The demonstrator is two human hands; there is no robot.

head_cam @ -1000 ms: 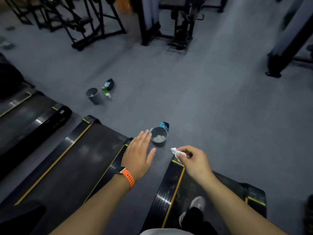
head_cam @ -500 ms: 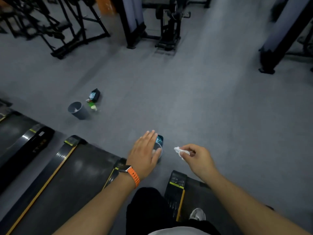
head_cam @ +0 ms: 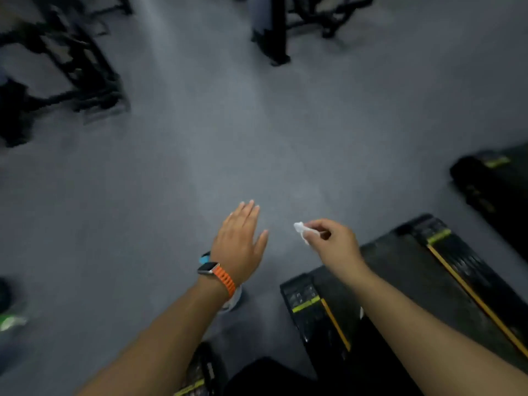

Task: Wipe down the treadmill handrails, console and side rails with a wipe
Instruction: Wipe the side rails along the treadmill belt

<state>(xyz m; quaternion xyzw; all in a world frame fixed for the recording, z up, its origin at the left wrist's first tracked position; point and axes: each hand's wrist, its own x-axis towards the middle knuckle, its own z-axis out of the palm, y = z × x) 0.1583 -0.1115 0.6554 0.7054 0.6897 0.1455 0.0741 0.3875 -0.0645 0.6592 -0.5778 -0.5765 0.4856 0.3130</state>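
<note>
Seemingly mid-task, the right hand (head_cam: 334,244) pinches a crumpled wipe (head_cam: 300,228) above the floor, the left hand (head_cam: 240,241) spread empty, no treadmill (head_cam: 400,281) surface touched.

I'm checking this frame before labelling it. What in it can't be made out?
Head view only:
- Small bin: mostly hidden under the left hand's wrist; contents unseen.
- Green item: blurred, cut by the left edge.
- Gym frames: motion blur.
- Wipe: only a tuft shows from the right hand's grip.
- Treadmill console, handrails: out of frame.
</note>
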